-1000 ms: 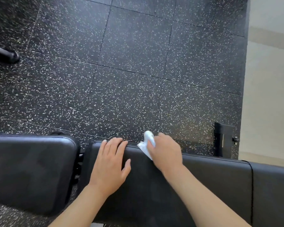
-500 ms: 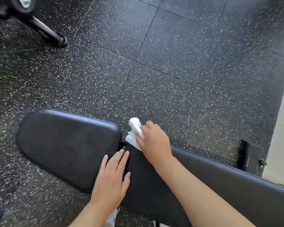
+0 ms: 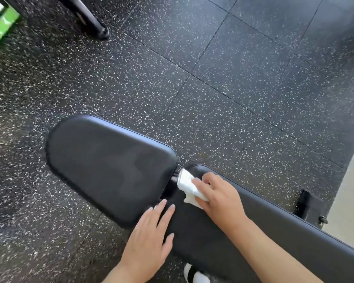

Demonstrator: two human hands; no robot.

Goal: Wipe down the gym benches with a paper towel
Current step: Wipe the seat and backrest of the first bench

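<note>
Two hands, right hand (image 3: 219,198) pressing one paper towel (image 3: 187,185), two bench pads (image 3: 110,164)

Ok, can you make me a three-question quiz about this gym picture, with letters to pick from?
1. Where is the paper towel?
A. on the floor
B. at the end of the long pad, by the gap
C. on the green thing

2. What colour are the bench pads?
A. black
B. red
C. white

3. What is the left hand doing?
A. holding a bottle
B. making a fist
C. lying flat on the bench

Answers: 1 B, the right hand holds it there beside the gap. 2 A, both pads look black. 3 C, its fingers are straight, spread across the two pads.
</note>
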